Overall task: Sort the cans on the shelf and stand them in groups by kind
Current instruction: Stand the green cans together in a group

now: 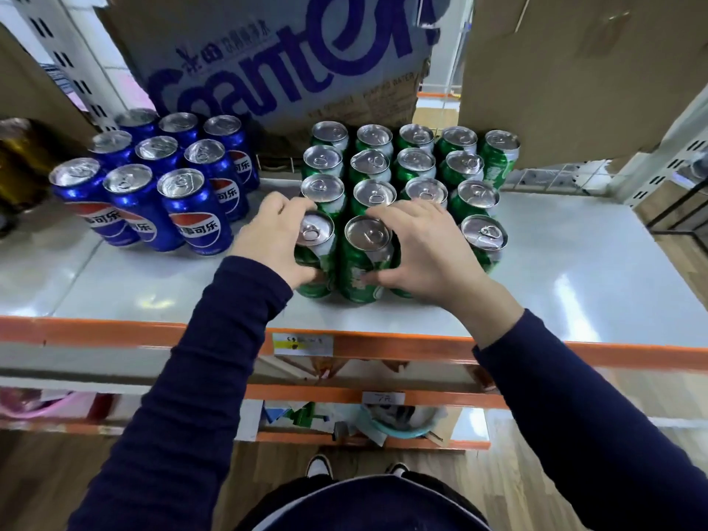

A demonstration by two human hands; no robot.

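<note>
Storage rack, glossy pale shelf (574, 262) with an orange front rail (115, 331). Cardboard boxes (268, 70) stand at the back.

Blue cans (153, 185) stand in a three-by-three block on the left. Green cans (402, 166) are packed in tight rows mid-shelf, well apart from the blue ones. All are upright, so the sort looks close to done and this reads as squaring up the front row.

Left hand (272, 239) grasps the front-left can (316, 243) from its outer side, fingers behind the top and thumb low on the front. Right hand (429, 251) grasps the middle front can (366, 254) from the other side, finger behind the rim and thumb across the front. Its palm covers the next can along, so I can't tell if it is holding that one too.

Handling, my read:
- Tabs are unpopped, so the cans are likely full: hefty for their size and stiff under a squeeze.
- Walls are thin, so a drop or a knock on the rail will dent them.
- Glossy sides on a glossy shelf mean they slide easily and slip in a loose grip.
- They are tall and narrow and packed touching, so tipping one could knock its neighbours.

Hold around mid-body with thumb opposite fingers, not by the rim or tab. If sliding a can, push it low.
</note>
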